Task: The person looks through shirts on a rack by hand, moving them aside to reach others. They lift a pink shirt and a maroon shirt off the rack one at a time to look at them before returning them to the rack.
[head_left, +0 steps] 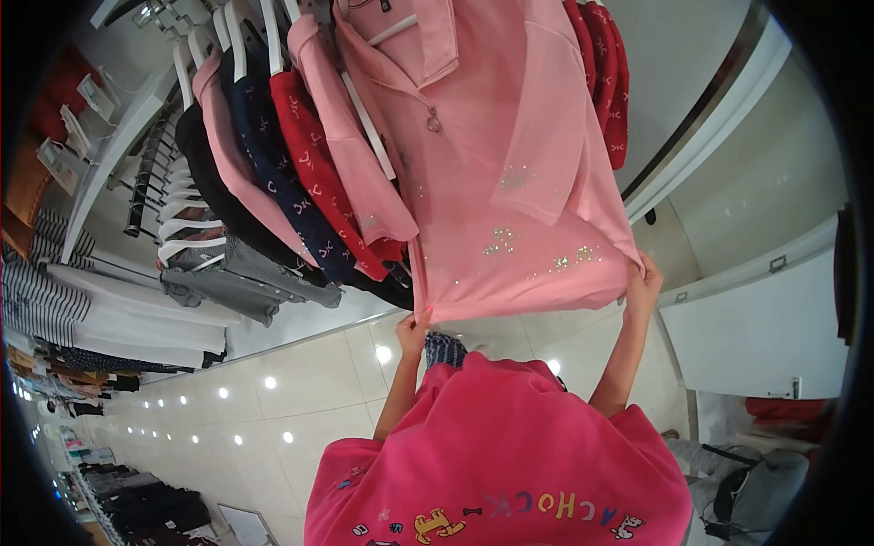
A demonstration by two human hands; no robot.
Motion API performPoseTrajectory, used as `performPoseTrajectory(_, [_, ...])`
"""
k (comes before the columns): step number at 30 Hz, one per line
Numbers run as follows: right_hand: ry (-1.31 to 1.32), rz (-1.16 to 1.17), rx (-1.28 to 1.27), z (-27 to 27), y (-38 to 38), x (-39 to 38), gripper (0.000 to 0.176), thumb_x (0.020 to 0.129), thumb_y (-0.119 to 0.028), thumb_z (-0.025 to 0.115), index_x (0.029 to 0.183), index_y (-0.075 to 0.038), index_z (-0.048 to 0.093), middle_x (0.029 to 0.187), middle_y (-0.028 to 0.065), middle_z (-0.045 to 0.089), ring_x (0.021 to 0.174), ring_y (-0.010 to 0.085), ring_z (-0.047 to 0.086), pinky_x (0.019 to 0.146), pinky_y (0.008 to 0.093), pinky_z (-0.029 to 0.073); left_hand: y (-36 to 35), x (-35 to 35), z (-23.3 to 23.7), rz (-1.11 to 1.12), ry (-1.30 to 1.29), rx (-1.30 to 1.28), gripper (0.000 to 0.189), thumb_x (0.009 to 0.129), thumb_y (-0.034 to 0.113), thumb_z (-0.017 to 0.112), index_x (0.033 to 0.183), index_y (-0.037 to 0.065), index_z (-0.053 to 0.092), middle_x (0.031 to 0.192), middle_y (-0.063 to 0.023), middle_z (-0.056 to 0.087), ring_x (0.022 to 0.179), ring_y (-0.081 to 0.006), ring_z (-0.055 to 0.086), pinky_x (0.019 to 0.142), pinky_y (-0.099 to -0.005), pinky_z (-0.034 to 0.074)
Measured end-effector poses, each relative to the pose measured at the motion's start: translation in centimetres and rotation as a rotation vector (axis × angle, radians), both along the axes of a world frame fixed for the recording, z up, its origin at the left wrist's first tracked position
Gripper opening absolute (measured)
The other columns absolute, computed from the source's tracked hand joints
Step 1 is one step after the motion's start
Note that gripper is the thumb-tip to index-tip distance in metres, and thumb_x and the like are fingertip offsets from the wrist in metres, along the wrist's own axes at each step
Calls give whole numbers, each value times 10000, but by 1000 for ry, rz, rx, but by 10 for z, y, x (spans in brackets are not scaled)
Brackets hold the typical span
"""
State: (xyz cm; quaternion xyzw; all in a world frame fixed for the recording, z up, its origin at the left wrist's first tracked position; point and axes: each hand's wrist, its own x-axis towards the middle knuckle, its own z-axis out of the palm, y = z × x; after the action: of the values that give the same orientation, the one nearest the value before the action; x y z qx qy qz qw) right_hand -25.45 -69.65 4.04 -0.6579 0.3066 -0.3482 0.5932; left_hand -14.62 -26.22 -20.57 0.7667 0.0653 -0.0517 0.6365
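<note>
A pink collared top (492, 182) with a zip pull and glittery patches hangs on a white hanger in the head view. My left hand (414, 332) and my right hand (645, 278) need telling apart by side: the one on the left of the view pinches the hem's left corner, and the one on the right grips the hem's right corner. The hem is spread between them. The fingers of both hands are closed on the cloth.
Navy (273, 173), red (319, 164), black and pink tops hang on the left. Gray garments (264, 278) and white hangers are farther left. A white cabinet door (756, 318) stands at the right. A gray bag (760, 491) lies at lower right. Glossy tiles (319, 373) cover the floor.
</note>
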Motion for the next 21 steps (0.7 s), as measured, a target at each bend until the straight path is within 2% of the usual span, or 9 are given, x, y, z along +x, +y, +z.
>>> performPoseTrajectory(5, [-51,-31,-7,-4,-3,2,185,948,-83,680,1079,36,732,893,2,693,761,52,579,661,211,444,11,-1,-15,-87,88,-57,207,919,230,767,966,29,781,662,12,671,579,-22,540,538,-208,399])
performPoseTrajectory(8, [-31,-55,-11,8,2,0,176,956,-81,653,1072,26,734,838,-18,669,690,34,539,585,209,404,11,3,-7,-278,116,24,161,925,175,734,1014,47,773,693,-22,706,578,-90,603,572,-260,474])
performPoseTrajectory(9, [-17,-54,-15,10,3,0,176,959,-82,645,1069,23,734,822,-22,661,672,28,525,566,210,390,4,9,8,-309,34,83,158,925,155,727,1034,48,766,749,-26,718,625,-84,615,601,-251,483])
performPoseTrajectory(11, [-13,-61,-35,9,1,2,176,962,-82,633,1062,20,736,802,-26,650,656,23,508,548,212,377,-25,13,72,-367,-130,198,167,927,117,711,1073,49,752,861,-33,743,718,-72,637,661,-232,500])
performPoseTrajectory(13, [-21,-66,-63,0,-1,3,175,962,-81,627,1054,18,738,794,-24,645,658,23,505,550,214,378,-57,26,172,-400,-336,217,185,942,117,690,1108,47,729,1063,-85,739,855,-154,703,745,-274,542])
performPoseTrajectory(15, [14,-69,-42,10,8,4,173,961,-85,631,1050,16,740,792,-24,641,656,28,502,550,216,377,-78,44,227,-402,-620,344,259,924,98,682,1176,39,682,1282,-154,655,1143,-290,661,931,-359,539])
performPoseTrajectory(17, [13,-72,-56,10,10,6,171,961,-90,636,1048,14,742,790,-25,638,654,34,501,550,221,379,-89,63,263,-393,-841,671,373,888,70,671,1256,45,618,1450,-191,521,1381,-387,464,1129,-444,414])
performPoseTrajectory(20, [-3,-71,-98,1,5,5,174,963,-104,648,1052,11,743,791,-26,641,661,42,511,559,229,392,-95,104,261,-413,-953,964,458,866,85,670,1318,74,595,1524,-196,444,1488,-391,318,1226,-512,269])
performPoseTrajectory(21, [14,-66,-90,3,5,2,176,964,-110,652,1056,11,743,795,-26,645,668,45,518,566,231,400,-89,120,244,-394,-972,1006,468,870,99,666,1331,69,589,1533,-199,432,1489,-388,319,1232,-517,254])
